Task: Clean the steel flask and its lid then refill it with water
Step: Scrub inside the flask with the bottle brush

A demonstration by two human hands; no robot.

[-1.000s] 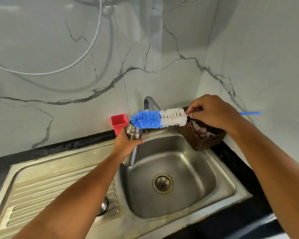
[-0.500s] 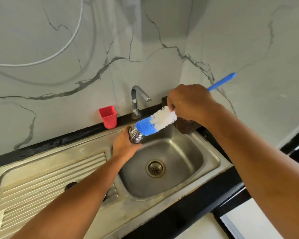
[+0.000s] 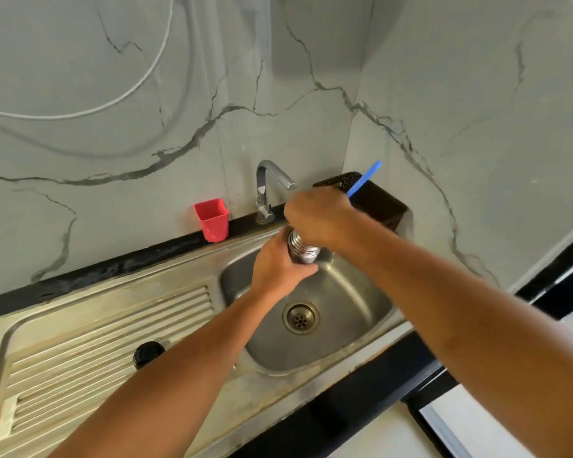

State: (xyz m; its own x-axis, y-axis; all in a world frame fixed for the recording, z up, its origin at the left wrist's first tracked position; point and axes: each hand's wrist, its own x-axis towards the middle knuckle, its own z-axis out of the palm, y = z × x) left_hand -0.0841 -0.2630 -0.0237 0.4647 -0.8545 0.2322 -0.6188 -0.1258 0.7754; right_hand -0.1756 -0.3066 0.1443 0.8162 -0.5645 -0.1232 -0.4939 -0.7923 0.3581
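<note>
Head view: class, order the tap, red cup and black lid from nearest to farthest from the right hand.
1. Tap, just behind the right hand.
2. Red cup, farther left against the wall.
3. Black lid, far left on the draining board.

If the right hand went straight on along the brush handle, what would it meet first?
Probably the rim of the flask, which the left hand holds over the sink; the right hand, gripping the brush, may touch it.

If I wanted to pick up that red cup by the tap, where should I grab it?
Probably pinch the red cup by its left and right walls, coming from the front. It stands upright, open end up, close against the marble wall, so the back looks hard to reach.
</note>
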